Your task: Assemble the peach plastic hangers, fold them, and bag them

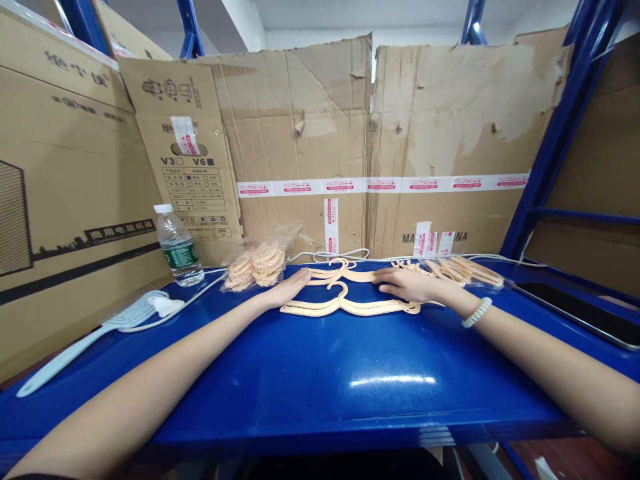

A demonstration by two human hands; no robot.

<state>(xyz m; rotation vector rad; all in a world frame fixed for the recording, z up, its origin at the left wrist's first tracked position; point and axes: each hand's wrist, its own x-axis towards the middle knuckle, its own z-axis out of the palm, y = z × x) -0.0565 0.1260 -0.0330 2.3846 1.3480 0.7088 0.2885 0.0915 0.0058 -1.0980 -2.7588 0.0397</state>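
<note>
Several peach-coloured plastic clothes hangers (361,275) lie together toward the back of the blue shelf, their hooks pointing away from me. My left hand (293,287) is closed at their left end, its fingertips partly hidden. At the right end, my right hand (407,283) grips the same hangers between fingers and thumb. Just in front of these lies another small set of matching hangers (320,309), flat on the shelf, with its hook toward the back. Its left tip is close below my left hand.
Clear bags of peach hangers (257,265) sit at left, beside a water bottle (181,250) and a pale blue hairbrush (107,325). More bagged peach pieces (465,270) and a dark phone or tablet (580,313) lie right. Cardboard (300,127) walls the back; a white cable (493,257) runs along it.
</note>
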